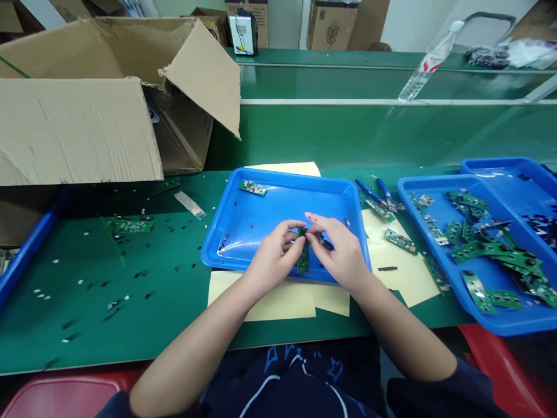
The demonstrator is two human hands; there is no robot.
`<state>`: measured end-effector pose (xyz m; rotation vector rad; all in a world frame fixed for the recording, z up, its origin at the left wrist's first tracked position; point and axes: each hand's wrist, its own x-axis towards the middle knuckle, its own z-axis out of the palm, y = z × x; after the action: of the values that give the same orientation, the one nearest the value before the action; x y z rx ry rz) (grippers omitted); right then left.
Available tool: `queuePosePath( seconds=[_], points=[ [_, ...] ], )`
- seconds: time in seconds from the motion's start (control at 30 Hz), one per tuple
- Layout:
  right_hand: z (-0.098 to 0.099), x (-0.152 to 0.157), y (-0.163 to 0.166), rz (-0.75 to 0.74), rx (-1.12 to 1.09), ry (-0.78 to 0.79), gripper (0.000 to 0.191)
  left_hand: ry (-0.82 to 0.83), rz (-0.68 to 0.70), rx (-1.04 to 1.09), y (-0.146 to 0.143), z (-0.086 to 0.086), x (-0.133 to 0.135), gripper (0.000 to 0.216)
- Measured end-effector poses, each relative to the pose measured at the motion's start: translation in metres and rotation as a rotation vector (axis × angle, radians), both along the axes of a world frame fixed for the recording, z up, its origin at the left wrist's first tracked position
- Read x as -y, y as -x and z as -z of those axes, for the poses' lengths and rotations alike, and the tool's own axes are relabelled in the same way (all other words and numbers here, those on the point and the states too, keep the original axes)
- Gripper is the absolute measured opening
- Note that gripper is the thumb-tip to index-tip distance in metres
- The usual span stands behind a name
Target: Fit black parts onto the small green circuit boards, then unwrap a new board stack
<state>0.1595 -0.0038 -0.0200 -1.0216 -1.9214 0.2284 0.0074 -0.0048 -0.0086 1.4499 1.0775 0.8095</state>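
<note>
My left hand and my right hand meet over the near edge of a blue tray. Both pinch a small green circuit board, held upright between the fingertips. The right fingers press at the board's top end, and the left fingers curl round its left side. Another green board lies at the tray's far left corner. A few tiny dark parts are scattered inside the tray.
A second blue tray at right holds several green boards, with a third tray behind it. Blue-handled pliers lie between the trays. A large open cardboard box stands at left. Yellow paper sheets, a loose board and a plastic bottle sit about.
</note>
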Motion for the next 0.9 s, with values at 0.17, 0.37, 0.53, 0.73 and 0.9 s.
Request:
queuePosePath(
  seconds=[0.17, 0.37, 0.53, 0.73, 0.9],
  points=[
    [0.0009, 0.0007, 0.0009, 0.023, 0.014, -0.001, 0.035, -0.018, -0.019, 0.024, -0.0009, 0.0031, 0.0014, 0.025],
    [0.0004, 0.0007, 0.0012, 0.016, 0.041, -0.031, 0.036, -0.026, -0.055, 0.064, -0.0044, 0.0044, 0.0031, 0.019],
    [0.0008, 0.0028, 0.0038, 0.038, 0.119, -0.07, 0.035, -0.03, -0.098, 0.097, -0.008, 0.0067, 0.0047, 0.014],
    [-0.0018, 0.0067, 0.0049, 0.05, -0.002, 0.08, 0.046, -0.098, -0.15, 0.023, -0.0071, 0.0088, 0.007, 0.02],
    [-0.0027, 0.0055, -0.0001, 0.092, -0.08, 0.143, 0.047, -0.11, -0.196, 0.054, -0.0052, 0.0071, 0.005, 0.021]
  ],
)
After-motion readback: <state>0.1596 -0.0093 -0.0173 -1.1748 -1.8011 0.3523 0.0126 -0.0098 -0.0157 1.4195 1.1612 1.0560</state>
